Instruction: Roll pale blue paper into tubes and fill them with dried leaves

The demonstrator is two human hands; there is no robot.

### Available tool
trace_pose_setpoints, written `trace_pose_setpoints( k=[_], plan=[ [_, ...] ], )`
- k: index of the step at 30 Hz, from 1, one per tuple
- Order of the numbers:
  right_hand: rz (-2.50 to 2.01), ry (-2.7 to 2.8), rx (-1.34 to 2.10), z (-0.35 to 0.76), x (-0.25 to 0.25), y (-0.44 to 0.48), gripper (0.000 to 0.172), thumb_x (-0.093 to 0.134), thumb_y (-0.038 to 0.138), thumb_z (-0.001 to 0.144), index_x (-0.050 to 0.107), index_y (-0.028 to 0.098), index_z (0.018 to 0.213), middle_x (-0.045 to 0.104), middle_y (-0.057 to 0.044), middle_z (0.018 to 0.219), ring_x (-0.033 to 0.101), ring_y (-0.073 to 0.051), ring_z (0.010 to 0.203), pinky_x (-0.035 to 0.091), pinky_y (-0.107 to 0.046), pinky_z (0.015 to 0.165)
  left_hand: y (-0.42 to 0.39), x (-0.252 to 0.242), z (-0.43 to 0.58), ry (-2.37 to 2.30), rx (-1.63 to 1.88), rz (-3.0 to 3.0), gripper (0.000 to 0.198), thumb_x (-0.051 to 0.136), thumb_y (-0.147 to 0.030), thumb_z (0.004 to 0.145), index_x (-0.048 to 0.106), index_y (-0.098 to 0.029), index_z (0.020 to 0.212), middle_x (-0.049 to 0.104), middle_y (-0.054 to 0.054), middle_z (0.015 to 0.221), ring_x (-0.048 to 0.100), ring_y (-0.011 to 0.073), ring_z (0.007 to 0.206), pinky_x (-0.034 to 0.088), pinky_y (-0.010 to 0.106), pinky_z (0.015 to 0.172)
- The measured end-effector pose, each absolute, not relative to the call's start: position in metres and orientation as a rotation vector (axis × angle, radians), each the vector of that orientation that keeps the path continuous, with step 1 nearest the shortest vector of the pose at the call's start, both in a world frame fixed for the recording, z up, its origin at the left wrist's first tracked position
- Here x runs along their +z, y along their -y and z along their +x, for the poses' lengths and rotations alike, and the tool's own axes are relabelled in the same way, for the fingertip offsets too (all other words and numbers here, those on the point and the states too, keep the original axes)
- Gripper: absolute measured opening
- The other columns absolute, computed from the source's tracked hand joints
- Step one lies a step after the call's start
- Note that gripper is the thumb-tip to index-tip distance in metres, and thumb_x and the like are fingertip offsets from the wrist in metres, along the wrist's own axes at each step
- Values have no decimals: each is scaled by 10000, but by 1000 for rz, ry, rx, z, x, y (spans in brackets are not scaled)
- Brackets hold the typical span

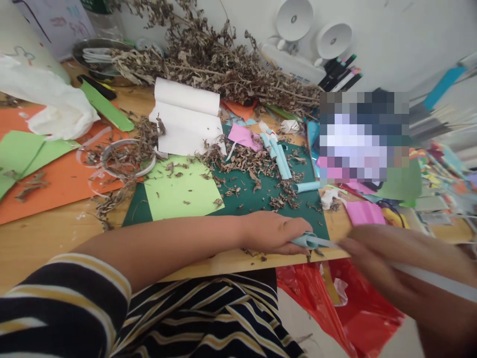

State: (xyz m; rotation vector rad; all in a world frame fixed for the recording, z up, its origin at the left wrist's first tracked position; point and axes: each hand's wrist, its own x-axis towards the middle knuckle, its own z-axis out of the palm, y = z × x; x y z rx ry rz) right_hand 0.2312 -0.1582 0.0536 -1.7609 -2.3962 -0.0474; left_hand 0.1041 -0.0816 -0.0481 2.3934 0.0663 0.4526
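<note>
- Nearest to us, the striped sleeve (63, 303). The forearm runs rightward along the near edge of the green cutting mat (242, 201).
- Just below the mat's near-right corner, past the table edge (223, 267), a red bag (357, 308) hangs.
- At that near-right corner, the left hand (274, 232) is closed, pinching a blue paper roll (306, 241) between thumb and fingers.
- The roll lies roughly left to right along the mat's near edge, with its open end facing right.
- A white stick (432, 279) runs out of that end, rightward and slightly nearer.
- The right hand (395, 266), off the mat's right side, is blurred, but its fingers look wrapped on the stick.
- There is open room on bare wood left of the mat, and on a bare green strip just beyond the forearm.
- On the mat's left half sits a light green sheet (179, 191). Across the middle lie dried crumbs (253, 161) and more blue rolls (279, 156).
- Left of the mat are an orange sheet (63, 184) and a tape ring (126, 158).
- At the mat's far edge sit folded white paper (186, 117) and pink paper (242, 135).
- Beyond that are dried branches (223, 64), with markers (341, 72) to their right.
- At far left a sheet (55, 20) carries scrawl too blurred to read.
</note>
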Motion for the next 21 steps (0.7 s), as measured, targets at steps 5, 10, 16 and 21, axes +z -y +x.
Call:
trace_pose_setpoints(
  k=[5,10,16,21],
  plan=[
    [-1491,2594,-162,228,61,152,336,339,238,821,413,193,496,434,18,421,398,-87,392,273,-219,412,82,-49,105,-66,492,2412,302,359,-415,811,366,-166,983,605,90,887,585,194,756,397,261,588],
    [-1477,2648,-192,228,63,151,346,326,228,826,411,188,492,460,14,424,423,-87,397,297,-212,421,82,-49,104,-117,482,2396,305,364,-420,807,362,-169,982,605,88,890,589,191,740,403,261,586],
    [-1676,2457,-267,219,53,149,348,312,260,818,359,203,478,411,21,376,387,-92,354,258,-222,377,81,-49,101,-191,437,2344,333,374,-444,795,349,-178,993,601,79,870,583,184,734,411,255,602],
    [-1721,2114,-55,225,52,149,299,366,276,792,393,197,505,402,23,418,383,-96,386,271,-219,383,78,-45,95,-259,455,2273,294,396,-404,791,372,-166,962,573,75,813,554,177,691,399,254,591]
  ],
)
